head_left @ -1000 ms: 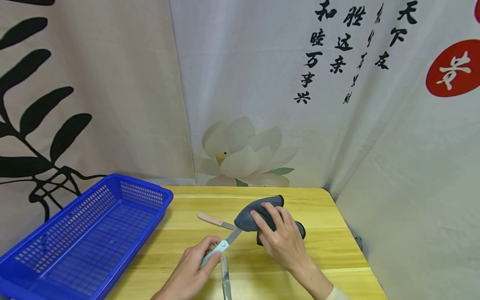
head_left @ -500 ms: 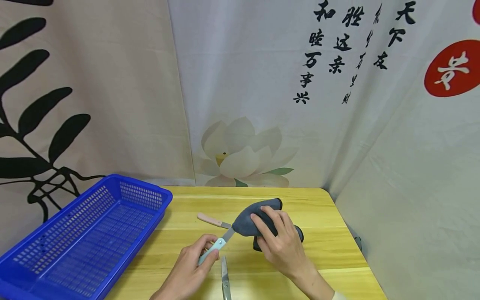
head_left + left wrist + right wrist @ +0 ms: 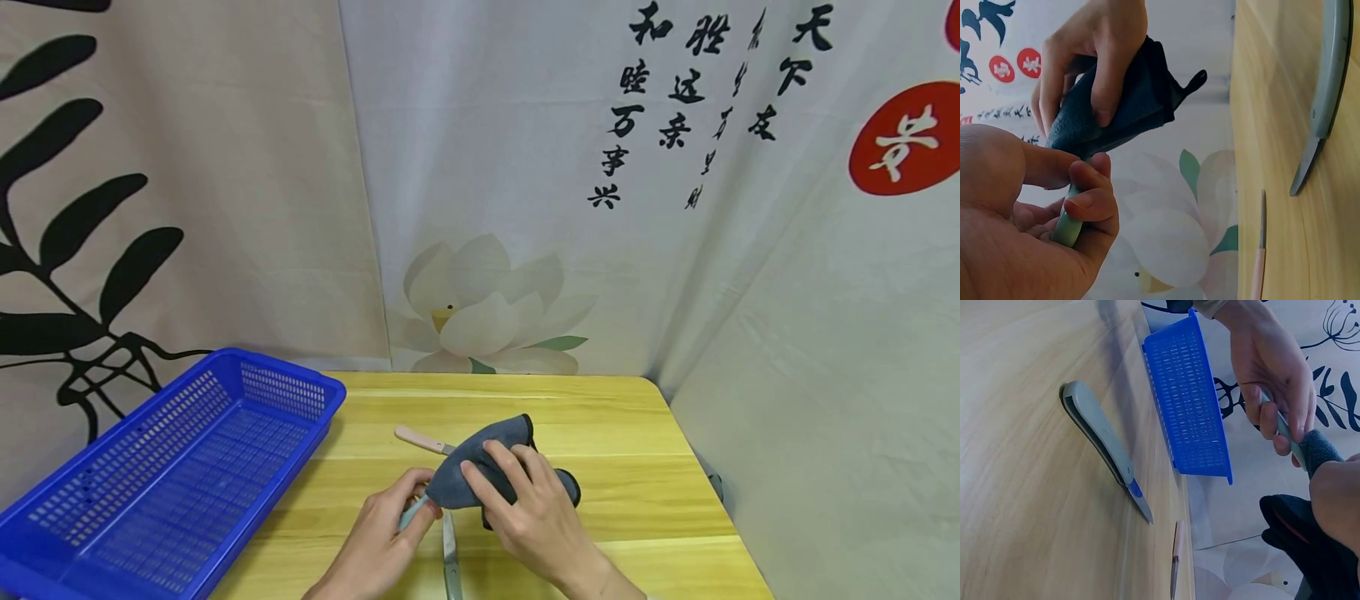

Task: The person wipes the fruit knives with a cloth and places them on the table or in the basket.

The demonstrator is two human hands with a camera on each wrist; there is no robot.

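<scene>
Cloth (image 3: 452,485) slid down to knife handle (image 3: 414,510) vs 0.5s ago, blade now hidden; prob. full-length wipe. L hand (image 3: 378,533) grips handle above table (image 3: 637,475), R hand (image 3: 534,521) grips cloth.

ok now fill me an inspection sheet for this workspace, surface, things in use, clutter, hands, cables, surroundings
Surface: yellow wood-grain table
Job's things: light-blue handle, far end covered by grey-blue cloth
Clutter: pink-handled knife and grey-green-handled knife lying on the table; blue basket to the left
Hands: left hand grips the handle; right hand holds the cloth
Cables: nothing seen
Surroundings: pale fabric backdrop with printed leaves, flower and characters
</scene>
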